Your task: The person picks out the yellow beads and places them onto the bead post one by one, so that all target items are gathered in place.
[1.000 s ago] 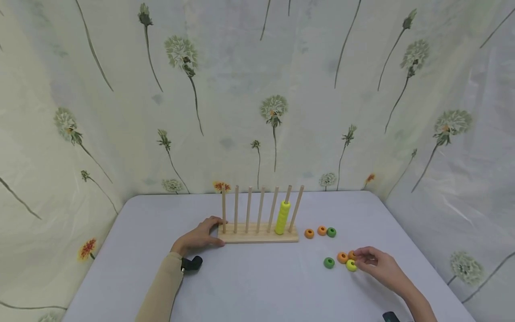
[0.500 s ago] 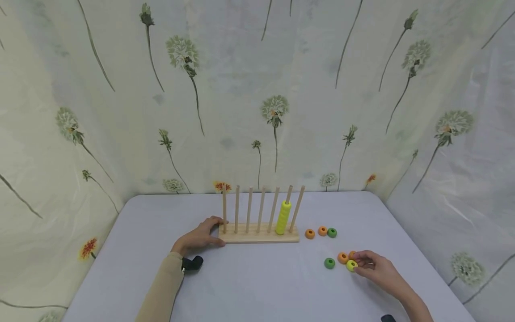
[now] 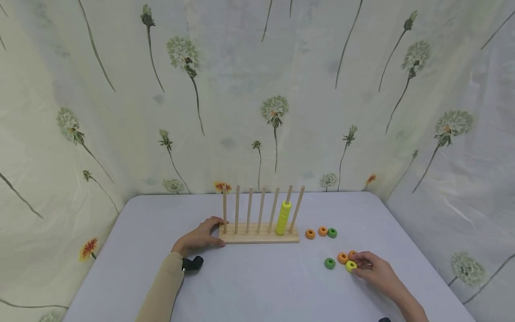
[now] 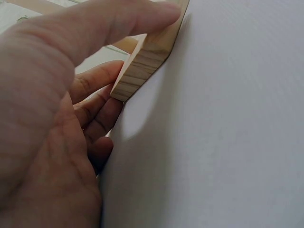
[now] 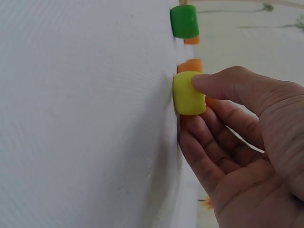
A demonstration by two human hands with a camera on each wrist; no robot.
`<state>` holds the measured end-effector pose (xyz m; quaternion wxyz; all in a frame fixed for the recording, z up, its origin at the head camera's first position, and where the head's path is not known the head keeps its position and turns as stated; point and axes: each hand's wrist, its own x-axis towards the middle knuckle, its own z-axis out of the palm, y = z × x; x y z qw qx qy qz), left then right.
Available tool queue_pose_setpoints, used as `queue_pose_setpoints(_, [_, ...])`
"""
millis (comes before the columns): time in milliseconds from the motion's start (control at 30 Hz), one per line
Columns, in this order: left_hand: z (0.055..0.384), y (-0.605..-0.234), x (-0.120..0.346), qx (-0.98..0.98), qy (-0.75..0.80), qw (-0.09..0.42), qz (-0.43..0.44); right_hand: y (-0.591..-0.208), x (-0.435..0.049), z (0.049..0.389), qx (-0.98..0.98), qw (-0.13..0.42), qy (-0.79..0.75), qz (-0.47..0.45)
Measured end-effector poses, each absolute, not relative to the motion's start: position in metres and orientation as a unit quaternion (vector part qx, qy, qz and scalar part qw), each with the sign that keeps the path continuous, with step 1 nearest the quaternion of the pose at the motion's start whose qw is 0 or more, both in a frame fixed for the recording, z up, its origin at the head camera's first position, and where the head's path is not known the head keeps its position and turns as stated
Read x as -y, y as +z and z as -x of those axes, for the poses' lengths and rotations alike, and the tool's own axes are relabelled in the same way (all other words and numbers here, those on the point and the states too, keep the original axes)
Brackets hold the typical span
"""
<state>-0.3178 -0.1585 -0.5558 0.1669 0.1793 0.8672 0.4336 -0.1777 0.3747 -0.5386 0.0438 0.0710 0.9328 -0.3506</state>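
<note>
A wooden peg rack (image 3: 253, 238) with several upright pegs stands on the table. Its left end is gripped by my left hand (image 3: 201, 235), thumb at the front edge and fingers behind, as the left wrist view confirms on the base's end (image 4: 140, 71). Several stacked yellow beads (image 3: 283, 218) sit on the second peg from the right. To the right of the rack, my right hand (image 3: 378, 270) pinches a loose yellow bead (image 5: 189, 94), thumb on its near side and fingers behind. That bead is at table level, beside two orange beads (image 3: 342, 257).
A green bead (image 3: 330, 263) lies left of the pinched one. Farther back, two orange beads (image 3: 310, 234) and another green bead (image 3: 331, 232) lie near the rack's right end. Flower-printed cloth (image 3: 225, 89) hangs around the white table (image 3: 257, 286).
My right hand has shifted slightly left and its thumb and fingers have closed on the yellow bead, which has barely moved. The left hand still holds the rack.
</note>
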Motion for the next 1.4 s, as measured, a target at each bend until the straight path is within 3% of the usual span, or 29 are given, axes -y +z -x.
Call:
queue_pose_setpoints(800, [0.318, -0.557, 0.158, -0.867, 0.434, 0.169, -0.178, -0.534, -0.371, 0.174, -0.946, 0.01, -0.32, -0.053])
queue_pose_setpoints(1400, [0.315, -0.553, 0.156, -0.869, 0.436, 0.169, -0.165, -0.496, -0.351, 0.194, -0.947, -0.049, -0.318, 0.01])
